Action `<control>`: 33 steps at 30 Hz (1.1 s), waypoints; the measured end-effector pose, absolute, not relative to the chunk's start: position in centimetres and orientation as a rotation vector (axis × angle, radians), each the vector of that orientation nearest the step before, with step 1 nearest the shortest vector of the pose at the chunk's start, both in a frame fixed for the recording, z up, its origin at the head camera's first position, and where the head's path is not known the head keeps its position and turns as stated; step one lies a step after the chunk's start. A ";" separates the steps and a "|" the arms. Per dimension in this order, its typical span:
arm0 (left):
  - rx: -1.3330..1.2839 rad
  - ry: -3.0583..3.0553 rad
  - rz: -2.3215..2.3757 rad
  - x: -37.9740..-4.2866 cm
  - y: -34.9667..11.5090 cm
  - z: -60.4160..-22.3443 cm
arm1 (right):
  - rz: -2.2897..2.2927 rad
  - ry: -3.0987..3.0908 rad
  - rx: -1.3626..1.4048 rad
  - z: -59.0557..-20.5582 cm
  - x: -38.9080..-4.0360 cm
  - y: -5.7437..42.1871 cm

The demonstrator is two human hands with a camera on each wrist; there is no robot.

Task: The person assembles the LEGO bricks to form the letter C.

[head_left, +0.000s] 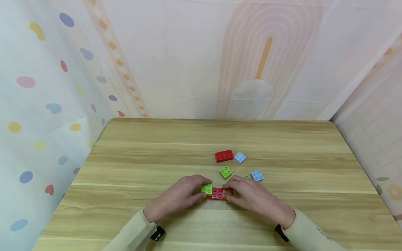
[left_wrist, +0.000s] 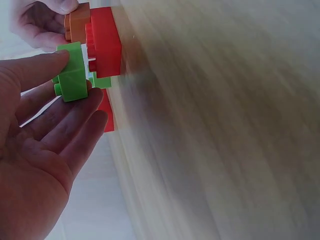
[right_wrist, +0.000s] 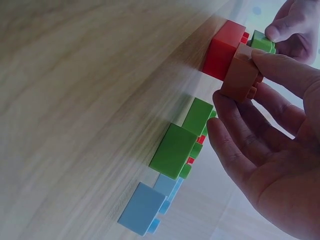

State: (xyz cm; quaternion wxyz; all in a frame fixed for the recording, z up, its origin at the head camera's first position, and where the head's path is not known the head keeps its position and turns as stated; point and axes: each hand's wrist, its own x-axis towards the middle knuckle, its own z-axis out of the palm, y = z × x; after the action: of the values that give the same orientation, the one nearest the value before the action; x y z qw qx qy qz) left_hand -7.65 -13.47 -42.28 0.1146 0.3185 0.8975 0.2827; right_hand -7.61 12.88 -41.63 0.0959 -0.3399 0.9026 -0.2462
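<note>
A long red toy building brick [head_left: 217,193] lies on the table between both hands, studs up. My left hand [head_left: 183,191] pinches a square green brick [left_wrist: 73,72] between thumb and fingers, over the red brick's left end. In the left wrist view a narrow gap shows between the green brick and the red studs. At the opposite end, my right hand [head_left: 252,195] grips a square orange-brown brick [right_wrist: 240,72], thumb on one side and fingertips on the other. This brick sits right at the red brick's top. The red studs between the two small bricks stay uncovered.
Behind the hands lie a second long red brick [head_left: 224,156], a light blue brick [head_left: 240,157] and a green brick [head_left: 225,172]. Beside the right hand are another blue brick [head_left: 257,175] and a partly hidden green brick [head_left: 246,176]. Patterned cloth [head_left: 182,62] hangs behind the wooden table [head_left: 150,157].
</note>
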 end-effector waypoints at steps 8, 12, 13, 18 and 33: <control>0.928 2.628 0.797 -7.7 -13.0 -42.8 | -0.711 2.680 -1.002 -41.7 -7.8 13.2; 0.955 2.646 0.743 -7.8 -12.9 -42.8 | -0.705 2.679 -1.002 -41.6 -8.0 13.4; 0.966 2.652 0.727 -7.8 -12.8 -42.8 | -0.704 2.679 -1.003 -41.7 -8.0 13.4; 1.000 2.664 0.677 -7.9 -12.5 -42.6 | -0.701 2.672 -0.994 -41.6 -8.0 13.6; 1.000 2.683 0.667 -7.5 -13.2 -42.6 | -0.684 2.687 -1.034 -41.6 -7.5 12.5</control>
State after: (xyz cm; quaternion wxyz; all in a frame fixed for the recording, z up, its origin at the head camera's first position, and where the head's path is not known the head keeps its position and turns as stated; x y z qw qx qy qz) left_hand -7.49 -13.23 -42.58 0.1008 0.3384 0.9079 0.2258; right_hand -7.54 12.49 -41.60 0.0910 -0.3481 0.9042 -0.2303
